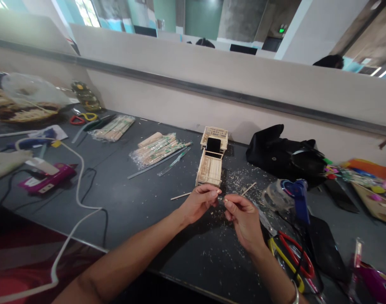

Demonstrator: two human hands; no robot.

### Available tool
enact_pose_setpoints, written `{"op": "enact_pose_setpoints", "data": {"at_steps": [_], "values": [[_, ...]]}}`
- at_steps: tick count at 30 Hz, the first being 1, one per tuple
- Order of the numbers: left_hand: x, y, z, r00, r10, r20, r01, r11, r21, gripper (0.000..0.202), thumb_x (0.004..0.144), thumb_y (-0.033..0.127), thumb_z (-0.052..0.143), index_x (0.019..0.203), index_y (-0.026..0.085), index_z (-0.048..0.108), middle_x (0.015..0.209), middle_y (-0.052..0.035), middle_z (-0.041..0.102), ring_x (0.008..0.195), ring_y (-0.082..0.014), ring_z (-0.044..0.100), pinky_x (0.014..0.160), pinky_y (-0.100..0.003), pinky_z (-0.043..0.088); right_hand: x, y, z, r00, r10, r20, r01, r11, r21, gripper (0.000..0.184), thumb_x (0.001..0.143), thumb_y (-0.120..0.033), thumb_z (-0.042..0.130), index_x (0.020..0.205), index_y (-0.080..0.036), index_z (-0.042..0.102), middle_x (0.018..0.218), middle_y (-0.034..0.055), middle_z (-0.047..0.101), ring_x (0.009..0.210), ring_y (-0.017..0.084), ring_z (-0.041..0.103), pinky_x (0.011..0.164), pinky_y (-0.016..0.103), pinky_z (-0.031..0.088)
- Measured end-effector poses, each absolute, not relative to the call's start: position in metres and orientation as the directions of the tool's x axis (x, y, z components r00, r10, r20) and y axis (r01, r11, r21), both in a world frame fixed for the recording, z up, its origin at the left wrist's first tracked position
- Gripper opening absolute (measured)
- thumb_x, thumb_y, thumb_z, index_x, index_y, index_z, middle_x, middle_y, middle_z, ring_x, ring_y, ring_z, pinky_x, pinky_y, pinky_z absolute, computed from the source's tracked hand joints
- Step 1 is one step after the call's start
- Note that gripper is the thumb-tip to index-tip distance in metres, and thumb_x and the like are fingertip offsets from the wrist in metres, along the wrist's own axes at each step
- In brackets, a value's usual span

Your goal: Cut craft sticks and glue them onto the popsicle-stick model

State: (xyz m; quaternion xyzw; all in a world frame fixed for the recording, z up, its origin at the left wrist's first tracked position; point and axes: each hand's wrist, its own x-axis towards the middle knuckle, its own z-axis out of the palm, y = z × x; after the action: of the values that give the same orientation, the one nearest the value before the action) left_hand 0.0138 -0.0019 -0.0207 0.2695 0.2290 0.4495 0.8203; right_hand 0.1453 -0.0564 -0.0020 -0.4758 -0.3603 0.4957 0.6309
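My left hand [201,202] is closed in a pinch just in front of a small model built of wooden sticks [209,169]. Close beside it, my right hand [243,215] also pinches with thumb and forefinger. Whatever lies between the fingertips is too small to make out. The model has a slatted front part, a raised back part and a black piece in its middle. One loose stick [181,196] lies left of my left hand, and another stick [249,188] lies just beyond my right hand. Pale wood chips [240,179] are scattered around.
Bagged sticks [161,152] lie left of the model. Scissors [295,255] with red and yellow handles rest by my right forearm, near a tape roll [276,194] and a black phone [327,245]. A black bag [284,154] sits behind. A white cable [80,185] crosses the left side.
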Motion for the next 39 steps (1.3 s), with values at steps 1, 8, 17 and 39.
{"op": "enact_pose_setpoints", "data": {"at_steps": [1, 8, 17, 39], "values": [[0.0141, -0.0024, -0.0206, 0.497, 0.856, -0.139, -0.609, 0.459, 0.647, 0.031, 0.047, 0.032, 0.094, 0.065, 0.015, 0.075, 0.059, -0.0001, 0.065, 0.054, -0.0086, 0.053, 0.054, -0.023, 0.037, 0.1455, -0.0571, -0.0021, 0.268, 0.963, 0.012, -0.234, 0.077, -0.969, 0.015, 0.059, -0.031, 0.086, 0.068, -0.024, 0.078, 0.06, -0.0012, 0.066, 0.044, 0.008, 0.047, 0.041, 0.021, 0.037], [0.0179, -0.0055, -0.0209, 0.539, 0.83, -0.141, -0.602, 0.497, 0.625, 0.032, 0.047, 0.033, 0.094, 0.065, 0.015, 0.076, 0.053, 0.0008, 0.061, 0.052, -0.0077, 0.05, 0.054, -0.023, 0.036, 0.1505, -0.0632, 0.0002, 0.284, 0.906, 0.314, 0.234, 0.252, -0.939, 0.006, 0.076, -0.029, 0.074, 0.078, -0.027, 0.079, 0.076, 0.0014, 0.074, 0.051, 0.013, 0.054, 0.049, 0.027, 0.046], [0.0187, -0.0089, -0.0226, 0.559, 0.81, -0.174, -0.587, 0.536, 0.607, 0.032, 0.047, 0.033, 0.095, 0.065, 0.015, 0.075, 0.053, 0.0015, 0.06, 0.051, -0.0073, 0.049, 0.053, -0.023, 0.036, 0.1511, -0.0633, 0.0011, 0.281, 0.844, 0.458, 0.381, 0.339, -0.86, 0.006, 0.079, -0.029, 0.073, 0.079, -0.029, 0.079, 0.077, 0.0026, 0.074, 0.072, 0.02, 0.065, 0.068, 0.033, 0.054], [0.0186, -0.0083, -0.0235, 0.585, 0.793, -0.171, -0.566, 0.55, 0.614, 0.031, 0.048, 0.033, 0.094, 0.065, 0.015, 0.075, 0.057, 0.0002, 0.064, 0.052, -0.0074, 0.052, 0.053, -0.021, 0.038, 0.148, -0.0609, 0.0016, 0.297, 0.88, 0.37, 0.227, 0.311, -0.923, 0.006, 0.072, -0.024, 0.075, 0.068, -0.025, 0.072, 0.067, -0.0006, 0.069, 0.063, 0.016, 0.061, 0.059, 0.027, 0.049]]}}
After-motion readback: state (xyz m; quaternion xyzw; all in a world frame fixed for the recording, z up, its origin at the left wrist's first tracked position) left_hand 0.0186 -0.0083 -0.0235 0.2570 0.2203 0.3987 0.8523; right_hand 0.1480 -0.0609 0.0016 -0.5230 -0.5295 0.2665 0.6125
